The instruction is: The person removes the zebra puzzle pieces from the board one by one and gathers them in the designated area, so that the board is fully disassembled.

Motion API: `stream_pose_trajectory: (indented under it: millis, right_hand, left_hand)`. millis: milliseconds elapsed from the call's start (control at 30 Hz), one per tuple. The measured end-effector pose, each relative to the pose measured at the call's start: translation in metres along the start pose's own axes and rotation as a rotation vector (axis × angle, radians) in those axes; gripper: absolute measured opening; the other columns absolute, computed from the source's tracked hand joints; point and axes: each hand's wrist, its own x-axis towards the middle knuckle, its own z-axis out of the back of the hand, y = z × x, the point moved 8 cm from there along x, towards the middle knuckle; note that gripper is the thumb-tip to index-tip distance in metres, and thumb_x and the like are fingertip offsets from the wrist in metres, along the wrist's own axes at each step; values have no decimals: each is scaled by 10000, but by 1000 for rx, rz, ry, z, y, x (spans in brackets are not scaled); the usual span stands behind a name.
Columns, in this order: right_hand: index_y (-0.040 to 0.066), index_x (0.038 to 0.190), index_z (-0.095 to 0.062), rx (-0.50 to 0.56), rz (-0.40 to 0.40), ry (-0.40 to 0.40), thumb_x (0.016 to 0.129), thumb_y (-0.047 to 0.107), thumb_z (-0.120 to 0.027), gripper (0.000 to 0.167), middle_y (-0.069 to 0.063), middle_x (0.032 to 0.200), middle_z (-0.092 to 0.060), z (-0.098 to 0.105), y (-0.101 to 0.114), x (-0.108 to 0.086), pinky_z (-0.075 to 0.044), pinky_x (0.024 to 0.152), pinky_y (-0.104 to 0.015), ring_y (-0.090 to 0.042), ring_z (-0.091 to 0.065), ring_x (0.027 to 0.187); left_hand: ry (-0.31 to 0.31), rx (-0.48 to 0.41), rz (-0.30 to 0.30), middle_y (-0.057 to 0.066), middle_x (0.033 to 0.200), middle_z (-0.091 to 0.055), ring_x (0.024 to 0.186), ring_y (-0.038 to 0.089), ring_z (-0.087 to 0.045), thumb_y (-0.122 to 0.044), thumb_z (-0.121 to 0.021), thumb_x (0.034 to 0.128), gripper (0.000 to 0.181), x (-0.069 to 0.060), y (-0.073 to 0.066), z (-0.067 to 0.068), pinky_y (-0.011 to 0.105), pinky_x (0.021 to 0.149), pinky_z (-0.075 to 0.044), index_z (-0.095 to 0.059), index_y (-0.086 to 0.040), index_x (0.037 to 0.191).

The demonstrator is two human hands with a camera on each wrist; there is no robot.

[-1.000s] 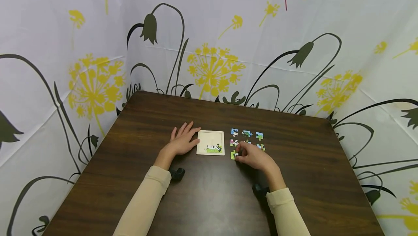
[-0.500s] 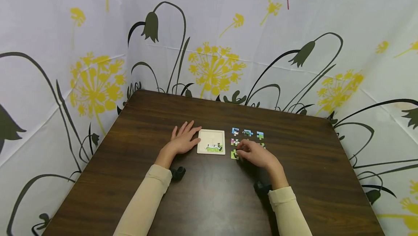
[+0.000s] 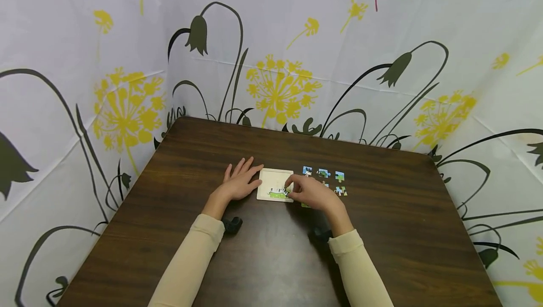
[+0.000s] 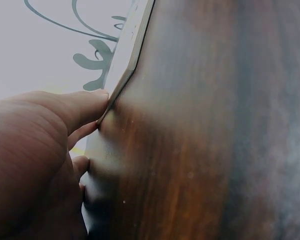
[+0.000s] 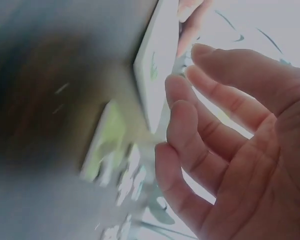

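A pale wooden puzzle tray (image 3: 269, 178) lies on the dark table. Joined jigsaw pieces (image 3: 277, 194), green with black and white, fill part of its lower edge. My left hand (image 3: 237, 185) rests beside it, fingers spread, with thumb and index fingertips touching the tray's left side. Over the tray's right edge hovers my right hand (image 3: 315, 192). Its fingers bend loosely, and the right wrist view shows nothing between thumb and fingertips. A loose green piece (image 5: 106, 142) lies on the table near that hand, mostly covered by it in the head view.
Several loose jigsaw pieces lie right of the tray, among them a blue and green piece (image 3: 324, 173), a corner piece (image 3: 340, 176) and another piece (image 3: 341, 191). The brown table (image 3: 263, 260) meets a flower-printed curtain (image 3: 280, 29) behind.
My right hand has moved left, from above the loose pieces to the tray's right edge. The green piece it hovered by stays on the table. My left hand stays in place.
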Motion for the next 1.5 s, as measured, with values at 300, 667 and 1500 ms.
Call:
stream_pose_trajectory:
  millis: [300, 667, 1500]
  right_hand:
    - [138, 1197, -706, -65, -37, 51, 1006, 160, -755, 198, -22, 973, -737, -9, 14, 18, -547, 692, -331, -164, -634, 741]
    - [139, 1114, -674, -123, -13, 43, 978, 139, -761, 161, 7, 894, -674, -17, 15, 29, -483, 697, -315, -150, -585, 743]
    - [125, 1098, -579, 7, 14, 97, 993, 107, -756, 207, -18, 846, -601, -22, 10, 30, -443, 650, -289, -150, -541, 702]
  left_hand:
    - [5, 4, 0, 76, 1838, -64, 1704, 342, 36, -461, -498, 1129, 627, 2, -1, -3, 662, 1309, 133, -355, -262, 1706]
    - [-9, 17, 17, 70, 1838, -68, 1704, 338, 32, -475, -492, 1130, 623, 0, 4, 1, 671, 1306, 119, -353, -285, 1707]
    - [-11, 25, 12, 75, 1837, -71, 1703, 348, 30, -460, -501, 1132, 610, -1, 2, 1, 671, 1306, 121, -362, -292, 1702]
